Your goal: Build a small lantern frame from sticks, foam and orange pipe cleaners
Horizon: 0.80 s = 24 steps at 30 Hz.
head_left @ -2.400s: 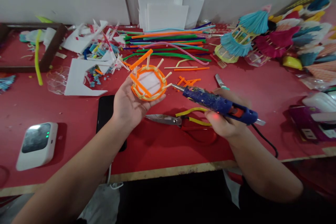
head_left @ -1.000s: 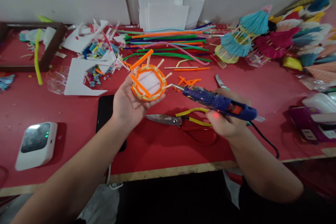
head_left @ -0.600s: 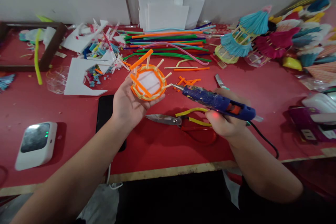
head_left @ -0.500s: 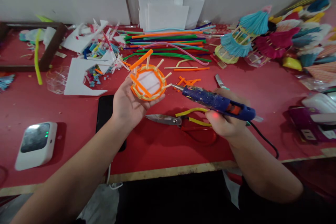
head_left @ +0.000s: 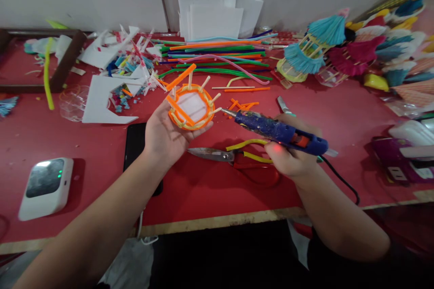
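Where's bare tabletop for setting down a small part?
Bare patches on the red table: between the white box and the phone, bar a few crumbs; between the scissors and the near edge; and between the glue gun and the purple box. The back is crowded with pipe cleaners, foam scraps and paper crafts.

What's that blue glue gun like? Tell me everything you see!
The blue glue gun looks like hard plastic, blotched with crusty smears. It has a pointed, metal-looking nozzle, a red-orange part in an opening, and a clear stick poking out behind. The right hand grips it above the red table, nozzle aimed toward the round orange craft; I can't tell whether they touch.
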Each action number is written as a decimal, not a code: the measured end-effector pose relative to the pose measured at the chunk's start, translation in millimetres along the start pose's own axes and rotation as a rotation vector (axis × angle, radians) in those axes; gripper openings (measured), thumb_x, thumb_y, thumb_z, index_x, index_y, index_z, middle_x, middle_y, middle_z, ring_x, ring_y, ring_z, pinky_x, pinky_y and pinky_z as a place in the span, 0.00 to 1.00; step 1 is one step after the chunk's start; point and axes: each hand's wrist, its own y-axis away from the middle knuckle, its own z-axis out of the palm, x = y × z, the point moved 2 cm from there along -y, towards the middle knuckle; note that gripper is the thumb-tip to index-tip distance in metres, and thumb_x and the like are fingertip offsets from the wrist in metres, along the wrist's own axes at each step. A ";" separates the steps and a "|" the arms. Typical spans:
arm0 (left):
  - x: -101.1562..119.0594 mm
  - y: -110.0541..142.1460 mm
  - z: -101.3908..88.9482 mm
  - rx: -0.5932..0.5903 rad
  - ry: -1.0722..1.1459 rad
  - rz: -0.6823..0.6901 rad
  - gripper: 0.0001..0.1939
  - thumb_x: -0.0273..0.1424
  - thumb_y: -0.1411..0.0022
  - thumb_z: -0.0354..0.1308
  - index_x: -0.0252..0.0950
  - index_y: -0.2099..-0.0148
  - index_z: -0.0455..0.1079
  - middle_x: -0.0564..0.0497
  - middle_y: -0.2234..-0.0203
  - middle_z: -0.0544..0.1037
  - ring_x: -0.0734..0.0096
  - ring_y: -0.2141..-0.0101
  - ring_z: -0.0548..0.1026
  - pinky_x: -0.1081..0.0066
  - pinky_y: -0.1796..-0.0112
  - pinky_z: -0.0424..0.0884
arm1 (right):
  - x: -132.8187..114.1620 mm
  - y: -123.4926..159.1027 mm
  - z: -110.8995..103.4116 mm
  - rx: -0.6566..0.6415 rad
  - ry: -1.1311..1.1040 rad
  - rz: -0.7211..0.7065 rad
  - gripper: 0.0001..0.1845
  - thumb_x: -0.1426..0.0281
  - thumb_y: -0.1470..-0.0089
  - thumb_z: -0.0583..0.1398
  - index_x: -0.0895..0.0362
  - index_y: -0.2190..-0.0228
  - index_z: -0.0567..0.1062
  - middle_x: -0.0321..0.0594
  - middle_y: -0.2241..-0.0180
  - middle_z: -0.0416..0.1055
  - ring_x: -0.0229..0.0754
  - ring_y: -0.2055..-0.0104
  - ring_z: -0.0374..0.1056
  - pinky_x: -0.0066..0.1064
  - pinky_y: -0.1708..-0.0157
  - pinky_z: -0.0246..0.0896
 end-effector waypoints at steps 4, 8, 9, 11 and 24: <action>0.5 0.3 0.0 0.004 0.026 -0.024 0.22 0.33 0.34 0.52 0.34 0.39 0.68 0.40 0.41 0.77 0.39 0.35 0.67 0.32 0.42 0.68 | -1.7 -2.3 -0.4 0.010 0.024 -0.004 0.05 0.72 0.50 0.57 0.49 0.71 0.68 0.37 0.78 0.68 0.42 0.77 0.65 0.36 0.78 0.59; 0.0 0.8 -0.7 0.028 0.029 -0.040 0.23 0.33 0.33 0.52 0.35 0.38 0.67 0.41 0.43 0.78 0.41 0.38 0.72 0.33 0.44 0.70 | -2.2 -3.3 -0.8 0.033 0.028 -0.019 0.04 0.73 0.51 0.57 0.50 0.71 0.69 0.36 0.78 0.68 0.41 0.78 0.65 0.35 0.79 0.59; -0.3 0.9 -0.4 0.029 0.027 -0.038 0.22 0.33 0.33 0.52 0.36 0.38 0.67 0.42 0.43 0.79 0.42 0.39 0.73 0.34 0.43 0.70 | -2.4 -3.1 -1.0 0.039 0.028 -0.023 0.04 0.73 0.51 0.58 0.50 0.71 0.69 0.35 0.78 0.68 0.41 0.79 0.65 0.34 0.79 0.59; -0.9 1.0 0.5 0.023 0.034 -0.030 0.22 0.32 0.33 0.53 0.38 0.38 0.67 0.43 0.43 0.78 0.45 0.40 0.75 0.36 0.43 0.71 | -3.1 -2.4 -1.1 0.041 0.037 -0.022 0.05 0.73 0.52 0.58 0.50 0.71 0.69 0.35 0.78 0.69 0.41 0.78 0.67 0.34 0.79 0.62; 6.0 -2.6 0.0 -0.047 0.081 0.007 0.22 0.34 0.32 0.50 0.37 0.38 0.67 0.41 0.47 0.80 0.47 0.45 0.78 0.42 0.47 0.76 | 28.8 0.0 -26.5 0.046 0.180 -0.179 0.13 0.67 0.56 0.64 0.46 0.64 0.74 0.42 0.67 0.80 0.51 0.67 0.76 0.43 0.66 0.71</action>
